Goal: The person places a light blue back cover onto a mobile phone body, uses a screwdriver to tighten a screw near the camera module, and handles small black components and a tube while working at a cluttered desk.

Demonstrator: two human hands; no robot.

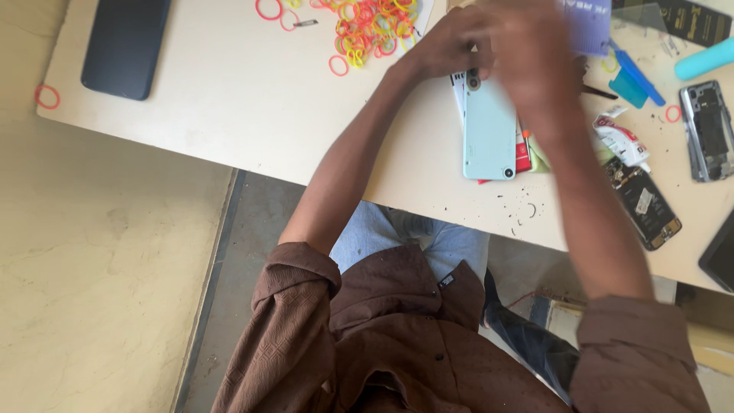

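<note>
1. At the far left of the table [229,99] a dark phone [125,44] lies face down, well apart from the hands; it is best left where it is so the working space stays free.
2. A heap of coloured rubber bands [367,27] lies just left of the hands, with loose ones near it and one red band [47,96] at the table's left corner. The heap should be kept off the phone being handled so that nothing catches under it.
3. The left hand [443,46] rests at the top end of the light blue phone [488,126], beside the camera. Its fingers appear curled together there, but whether they grip the phone cannot be told.
4. The light blue phone lies back up near the table's front edge, on top of a white and a red flat piece. It should be held flat and steady at the top end while it is worked on.
5. The right hand [535,57] is blurred above the phone's upper right; the state of its fingers cannot be told. Small, slow movements are advised.
6. To the right lie a blue tool [638,76], a torn packet [621,139], an opened phone [646,203] and a bare phone frame [709,130]. These loose parts are better reached over without being swept by the sleeve.
</note>
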